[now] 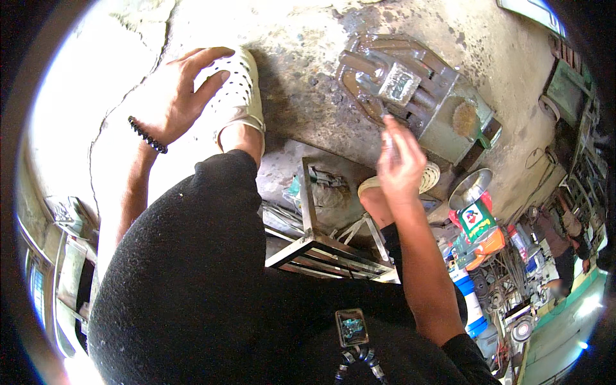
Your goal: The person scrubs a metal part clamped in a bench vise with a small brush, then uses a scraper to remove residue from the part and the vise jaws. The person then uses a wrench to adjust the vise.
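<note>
My left hand point(183, 90), with a dark beaded bracelet on its wrist, reaches over my white perforated clog point(239, 80). Its fingers and thumb are apart and hold nothing; the fingertips lie at the shoe's upper. My right hand point(401, 157) is closed in a pinch at the near edge of a greasy metal machine part point(443, 106) on the floor. Something slim and pale shows between those fingers, too small to name. Wet brown grime coats the part's open frame, and a small pale block point(399, 85) sits on it. A round rusty patch marks its grey housing.
Below me is a slatted metal stool frame point(321, 250). Right of my other clog point(430, 178) stand a metal bowl point(470, 188), a green-and-red packet point(476, 218) and a blue-and-white container point(471, 305). A person point(558, 247) is among cluttered parts at far right.
</note>
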A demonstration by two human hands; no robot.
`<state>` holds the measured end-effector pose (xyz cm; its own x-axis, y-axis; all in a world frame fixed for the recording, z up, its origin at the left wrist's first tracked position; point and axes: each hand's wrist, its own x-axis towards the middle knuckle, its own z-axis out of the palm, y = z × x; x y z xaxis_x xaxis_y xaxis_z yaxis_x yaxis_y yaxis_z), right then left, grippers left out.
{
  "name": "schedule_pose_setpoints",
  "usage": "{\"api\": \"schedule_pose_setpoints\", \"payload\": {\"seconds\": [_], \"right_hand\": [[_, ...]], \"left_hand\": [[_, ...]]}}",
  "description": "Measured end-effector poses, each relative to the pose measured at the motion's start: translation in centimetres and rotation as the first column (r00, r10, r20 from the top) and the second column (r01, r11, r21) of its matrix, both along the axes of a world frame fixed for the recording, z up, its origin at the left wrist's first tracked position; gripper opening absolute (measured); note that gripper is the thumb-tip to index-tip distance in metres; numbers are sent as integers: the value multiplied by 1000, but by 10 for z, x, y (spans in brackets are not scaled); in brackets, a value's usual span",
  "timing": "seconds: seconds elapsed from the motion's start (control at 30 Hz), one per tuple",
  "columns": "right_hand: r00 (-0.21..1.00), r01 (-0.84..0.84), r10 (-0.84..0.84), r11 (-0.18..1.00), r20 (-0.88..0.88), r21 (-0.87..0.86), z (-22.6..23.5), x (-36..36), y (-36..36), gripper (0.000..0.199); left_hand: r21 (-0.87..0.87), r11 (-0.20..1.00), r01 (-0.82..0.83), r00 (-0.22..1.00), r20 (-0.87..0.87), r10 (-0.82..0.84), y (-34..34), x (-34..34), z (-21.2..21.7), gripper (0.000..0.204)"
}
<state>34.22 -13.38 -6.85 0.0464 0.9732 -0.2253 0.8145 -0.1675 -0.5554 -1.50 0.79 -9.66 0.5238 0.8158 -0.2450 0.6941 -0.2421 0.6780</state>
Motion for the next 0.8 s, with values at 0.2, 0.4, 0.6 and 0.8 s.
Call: {"api": "schedule_pose_setpoints", "payload": {"seconds": [0.2, 0.4, 0.6, 0.8], "right_hand": [[994, -101, 101, 995, -37, -2, 15, -4, -10, 27], [980, 57, -48, 997, -195, 45, 9, -1, -11, 29], [971, 124, -96, 985, -218, 118, 5, 0, -14, 27], [961, 206, -196, 978, -196, 33, 7, 3, -17, 23]], "left_hand": [[-48, 999, -15, 1000, -10, 14, 5, 7, 1, 33], [-77, 997, 15, 999, -29, -17, 4, 10, -1, 34], [-64, 997, 37, 998, -48, -40, 15, 18, 1, 33], [-72, 997, 35, 998, -50, -39, 18, 20, 6, 32]]}}
